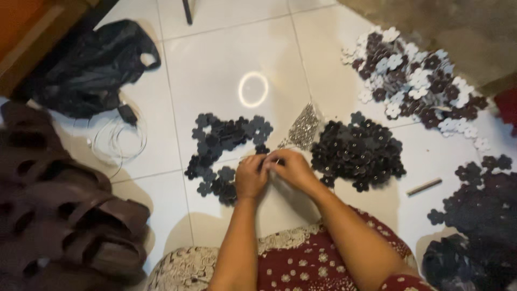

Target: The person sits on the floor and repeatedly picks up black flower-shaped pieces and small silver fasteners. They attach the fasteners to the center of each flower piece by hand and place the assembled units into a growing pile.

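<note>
Hands meet in the head view over the white tile floor (215,70): the left hand (251,177) and right hand (291,168) press fingertips together, pinching something too small to make out, just in front of the dark flower-shaped cutouts (226,145) and beside the larger dark pile (358,153). A slip of that pinch could likely drop the tiny piece among the loose cutouts, where it would be hard to find. The small clear bag of silvery bits (304,128) lies open-looking between the piles and could spill if nudged, while the black plastic bag (89,70) sits crumpled well apart, its contents hidden.
</note>
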